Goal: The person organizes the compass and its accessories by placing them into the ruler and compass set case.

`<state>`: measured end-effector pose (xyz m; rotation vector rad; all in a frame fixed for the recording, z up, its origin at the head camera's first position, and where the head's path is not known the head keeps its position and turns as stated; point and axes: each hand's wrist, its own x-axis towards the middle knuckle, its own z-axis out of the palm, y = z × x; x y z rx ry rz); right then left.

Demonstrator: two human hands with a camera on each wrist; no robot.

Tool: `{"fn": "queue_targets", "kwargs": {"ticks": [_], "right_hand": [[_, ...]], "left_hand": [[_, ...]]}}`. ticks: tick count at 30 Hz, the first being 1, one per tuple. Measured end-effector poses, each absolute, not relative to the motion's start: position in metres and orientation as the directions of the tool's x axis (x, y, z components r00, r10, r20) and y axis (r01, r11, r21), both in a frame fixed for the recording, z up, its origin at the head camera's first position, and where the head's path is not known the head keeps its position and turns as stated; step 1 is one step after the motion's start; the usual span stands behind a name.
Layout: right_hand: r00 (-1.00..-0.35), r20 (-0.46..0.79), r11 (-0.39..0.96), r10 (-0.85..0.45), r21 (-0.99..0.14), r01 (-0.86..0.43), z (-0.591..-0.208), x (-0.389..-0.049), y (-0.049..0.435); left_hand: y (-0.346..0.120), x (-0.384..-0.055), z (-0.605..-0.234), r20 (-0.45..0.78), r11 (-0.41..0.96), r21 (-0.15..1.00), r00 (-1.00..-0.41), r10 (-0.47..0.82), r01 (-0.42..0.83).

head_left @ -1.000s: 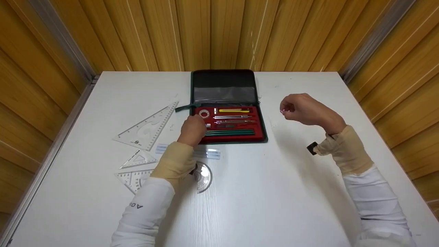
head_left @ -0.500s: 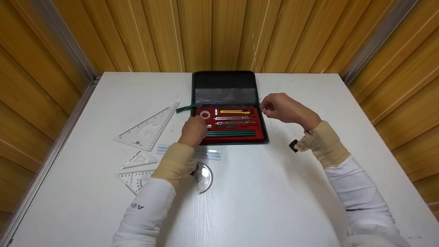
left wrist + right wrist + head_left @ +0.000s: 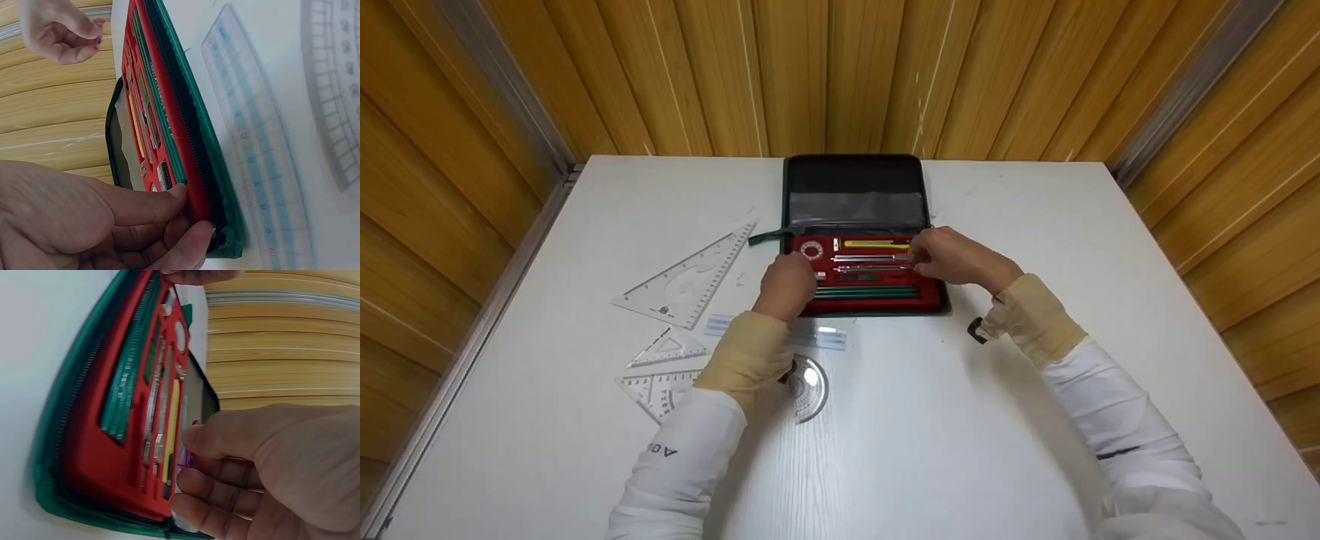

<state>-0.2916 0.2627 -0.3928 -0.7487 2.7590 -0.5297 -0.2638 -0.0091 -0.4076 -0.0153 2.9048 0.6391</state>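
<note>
A green zip case (image 3: 855,171) lies open at the table's far middle, its red tray (image 3: 877,305) facing up. The tray holds green pencils (image 3: 866,291), a yellow knife (image 3: 874,244), silver drawing instruments (image 3: 870,258) and a white ring (image 3: 811,250). My left hand (image 3: 787,287) grips the tray's near left corner, thumb beside the pencil ends in the left wrist view. Over the tray's right side, my right hand (image 3: 960,259) pinches a small purple object (image 3: 186,458) between thumb and fingers. Fingers hide most of it, so I cannot tell its kind.
Clear set squares, one large (image 3: 690,277), one small (image 3: 667,347) and one partly under the left sleeve (image 3: 656,390), lie left. A clear ruler (image 3: 817,337) and a protractor (image 3: 811,388) lie in front of the case. Wood-patterned panels (image 3: 870,82) stand behind the table.
My right hand has moved left from beside the case to above the tray's right side, keeping its pinch. The left hand has stayed at the tray's corner.
</note>
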Motion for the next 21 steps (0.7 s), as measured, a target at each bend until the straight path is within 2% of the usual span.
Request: {"fn": "queue_targets", "kwargs": {"ticks": [6, 21], "right_hand": [[-0.852, -0.171, 0.828, -0.495, -0.39, -0.403, -0.408, -0.294, 0.262], [-0.856, -0.135, 0.829, -0.499, -0.363, -0.425, -0.419, -0.295, 0.258]], "left_hand": [[-0.007, -0.264, -0.408, -0.174, 0.912, 0.406, -0.985, 0.018, -0.055], [-0.01, -0.263, -0.408, -0.149, 0.911, 0.411, -0.988, 0.036, -0.028]]}}
